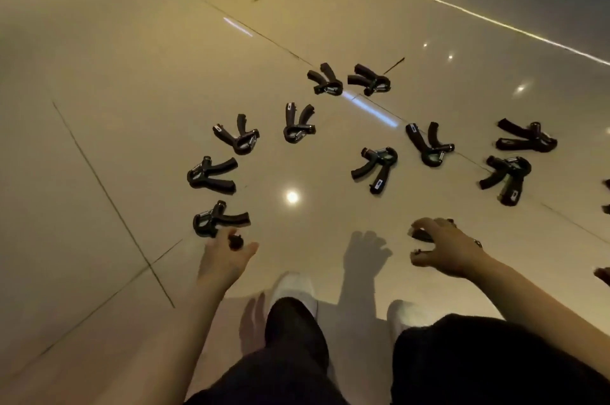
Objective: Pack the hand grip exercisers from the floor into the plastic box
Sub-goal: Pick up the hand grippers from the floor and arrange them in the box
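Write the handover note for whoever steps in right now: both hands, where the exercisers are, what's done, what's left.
Left hand: pinching one handle of the nearest exerciser, which lies on the floor.
Right hand: fingers curled over another exerciser, mostly hidden beneath it.
Nine more exercisers lie spread on the tiles ahead, from the left one to the far-right pair; more dark shapes are cut off at the right edge.
The plastic box is out of view, so what is packed cannot be told.
Left: lift these two, box them, then collect the rest.
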Tool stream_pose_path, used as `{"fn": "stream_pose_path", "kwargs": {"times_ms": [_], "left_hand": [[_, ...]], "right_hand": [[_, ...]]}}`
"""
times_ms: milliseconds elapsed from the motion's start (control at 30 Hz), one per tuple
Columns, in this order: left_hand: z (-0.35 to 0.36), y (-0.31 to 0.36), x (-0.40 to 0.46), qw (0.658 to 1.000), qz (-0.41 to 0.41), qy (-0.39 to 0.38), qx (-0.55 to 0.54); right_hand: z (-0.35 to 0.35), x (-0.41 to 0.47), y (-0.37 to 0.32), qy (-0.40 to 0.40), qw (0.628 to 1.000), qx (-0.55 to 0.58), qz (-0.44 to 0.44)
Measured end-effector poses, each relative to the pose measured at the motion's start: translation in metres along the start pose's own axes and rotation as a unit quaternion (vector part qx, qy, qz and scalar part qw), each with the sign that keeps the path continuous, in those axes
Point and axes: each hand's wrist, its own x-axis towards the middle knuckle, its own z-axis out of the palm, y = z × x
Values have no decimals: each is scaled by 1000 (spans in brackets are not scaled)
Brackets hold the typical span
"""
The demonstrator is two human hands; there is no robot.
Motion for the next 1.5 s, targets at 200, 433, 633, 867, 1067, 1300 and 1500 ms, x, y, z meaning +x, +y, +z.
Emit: {"fn": "stream_pose_path", "kwargs": {"times_ms": [200,433,633,867,1067,1300,1500], "left_hand": [[48,-18,95,992,-76,46,87],[90,-29,159,981,-129,61,133],[114,-23,145,975,-4,70,209],[139,-8,130,920,268,-7,287],[160,-18,121,883,373,-38,281],[169,-9,106,978,155,46,136],[179,-6,110,971,166,75,156]], "right_hand": [[34,79,44,-52,973,-225,11],[64,116,76,-15,953,-280,-117],[63,128,44,42,950,-226,-211],[94,141,-3,17,922,-237,-307],[98,133,8,11,931,-253,-262],[107,139,2,23,937,-239,-253],[114,145,-2,26,937,-247,-245]]}}
